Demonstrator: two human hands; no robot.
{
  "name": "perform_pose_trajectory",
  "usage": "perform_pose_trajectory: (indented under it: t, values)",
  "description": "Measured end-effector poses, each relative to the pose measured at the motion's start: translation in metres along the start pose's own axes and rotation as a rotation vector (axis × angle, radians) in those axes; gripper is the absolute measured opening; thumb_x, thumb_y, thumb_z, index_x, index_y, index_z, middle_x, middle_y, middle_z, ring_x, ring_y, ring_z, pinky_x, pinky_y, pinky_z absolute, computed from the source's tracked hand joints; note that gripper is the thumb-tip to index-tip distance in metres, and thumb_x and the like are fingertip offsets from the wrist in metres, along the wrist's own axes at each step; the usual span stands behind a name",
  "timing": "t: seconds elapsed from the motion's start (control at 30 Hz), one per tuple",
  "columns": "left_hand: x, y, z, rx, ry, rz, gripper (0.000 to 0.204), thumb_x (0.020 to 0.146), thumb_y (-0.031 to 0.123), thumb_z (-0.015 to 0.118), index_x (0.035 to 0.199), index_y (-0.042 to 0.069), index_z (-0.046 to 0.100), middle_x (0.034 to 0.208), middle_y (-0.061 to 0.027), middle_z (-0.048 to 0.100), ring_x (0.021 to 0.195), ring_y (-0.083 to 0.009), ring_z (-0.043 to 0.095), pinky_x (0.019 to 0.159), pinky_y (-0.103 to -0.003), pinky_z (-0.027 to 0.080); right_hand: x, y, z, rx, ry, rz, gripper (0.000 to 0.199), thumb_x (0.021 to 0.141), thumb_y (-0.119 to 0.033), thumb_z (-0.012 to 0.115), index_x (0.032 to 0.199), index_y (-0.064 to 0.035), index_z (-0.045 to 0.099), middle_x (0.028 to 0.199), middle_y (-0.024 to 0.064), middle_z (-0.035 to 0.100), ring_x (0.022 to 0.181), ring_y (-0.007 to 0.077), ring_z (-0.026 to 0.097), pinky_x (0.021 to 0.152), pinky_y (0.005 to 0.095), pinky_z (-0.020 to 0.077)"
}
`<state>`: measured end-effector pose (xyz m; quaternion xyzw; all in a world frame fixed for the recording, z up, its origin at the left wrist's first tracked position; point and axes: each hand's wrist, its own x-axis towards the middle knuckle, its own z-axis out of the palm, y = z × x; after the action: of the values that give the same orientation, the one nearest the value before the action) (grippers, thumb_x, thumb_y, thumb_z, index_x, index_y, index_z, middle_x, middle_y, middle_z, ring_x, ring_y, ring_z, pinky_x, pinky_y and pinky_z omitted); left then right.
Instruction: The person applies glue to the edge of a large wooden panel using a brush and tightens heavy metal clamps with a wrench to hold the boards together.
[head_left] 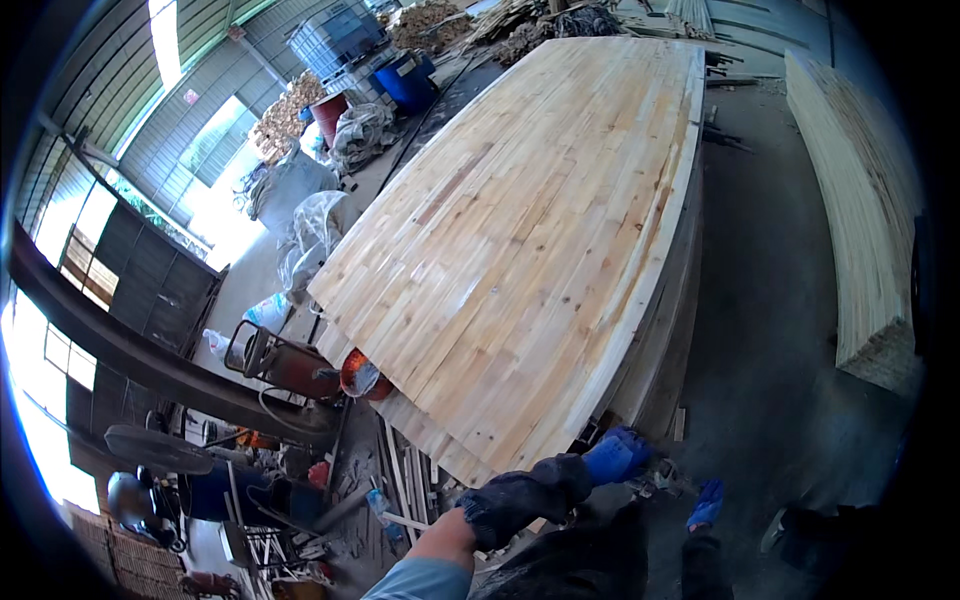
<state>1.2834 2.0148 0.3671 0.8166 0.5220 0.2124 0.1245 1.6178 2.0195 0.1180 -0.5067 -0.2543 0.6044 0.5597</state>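
- Landmark: the wooden panel stack (530,250), a wide pile of glued pale boards.
- I see the left hand (560,478), in a dark glove with blue fingertips, curled at the stack's near corner; what it grips is blurred.
- The right hand (706,504), blue-gloved, hangs just beyond that corner over the concrete floor (760,380); I cannot tell how far its fingers are spread.
- A second board pile (860,200) lies well apart, across the floor.

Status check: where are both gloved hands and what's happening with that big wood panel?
Left hand in dark, blue-tipped glove at near corner of large pale jointed-wood panel; grip hidden. Right hand lower, apart. Panel tops a stack.
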Motion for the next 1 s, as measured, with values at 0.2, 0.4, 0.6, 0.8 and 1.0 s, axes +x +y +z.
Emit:
perform_pose_trajectory:
  t: [0.2, 0.4, 0.6, 0.8, 1.0]
  values:
    - [0.002, 0.002, 0.0, 0.014, -0.025, 0.006, 0.029, 0.074, 0.026, 0.066, 0.098, 0.009, 0.062, 0.087, -0.0131, 0.062, 0.083, -0.0352, 0.06, 0.075, -0.046, 0.048, -0.095, 0.034, -0.067, 0.248, -0.488, 0.385, 0.044, 0.094, -0.029, 0.057, 0.127, -0.0002, 0.052, 0.11, 0.0137, 0.063, 0.097, 0.0249, 0.062, 0.087, 0.0362, 0.0509]
    - [-0.013, -0.004, 0.011, 0.038, -0.079, -0.072, 0.026, 0.074, 0.027, 0.066, 0.09, 0.007, 0.062, 0.084, -0.0138, 0.062, 0.081, -0.0355, 0.061, 0.074, -0.045, 0.048, -0.25, -0.132, 0.097, -0.891, -0.395, 0.021, 0.042, 0.092, -0.025, 0.06, 0.126, -0.001, 0.053, 0.098, 0.0156, 0.065, 0.086, 0.0245, 0.062, 0.074, 0.0341, 0.05]
    - [0.008, 0.003, 0.007, -0.045, -0.045, -0.037, 0.021, 0.07, 0.025, 0.067, 0.084, 0.009, 0.064, 0.081, -0.0145, 0.063, 0.08, -0.0365, 0.061, 0.072, -0.046, 0.048, -0.241, -0.189, 0.112, -0.719, -0.35, -0.148, 0.046, 0.092, -0.014, 0.059, 0.136, -0.0064, 0.047, 0.081, 0.0011, 0.054, 0.065, 0.0093, 0.049, 0.054, 0.0233, 0.0431]
    - [0.001, -0.004, 0.012, -0.065, 0.007, -0.045, 0.024, 0.07, 0.024, 0.067, 0.089, 0.009, 0.066, 0.082, -0.0148, 0.063, 0.08, -0.0369, 0.06, 0.071, -0.047, 0.048, -0.147, -0.287, 0.21, -1.117, -0.306, -0.937, 0.031, 0.095, -0.009, 0.052, 0.123, 0.0031, 0.055, 0.101, 0.0222, 0.066, 0.086, 0.0352, 0.066, 0.076, 0.0404, 0.0529]
    - [-0.017, -0.009, 0.023, -0.123, 0.162, -0.059, 0.012, 0.067, 0.023, 0.065, 0.073, 0.013, 0.063, 0.069, -0.0123, 0.06, 0.071, -0.0353, 0.061, 0.066, -0.046, 0.046, 0.072, -0.183, 0.233, -0.029, -0.369, -0.095, 0.037, 0.099, -0.023, 0.05, 0.131, -0.0052, 0.051, 0.12, 0.0066, 0.058, 0.108, 0.0208, 0.057, 0.093, 0.0336, 0.0444]
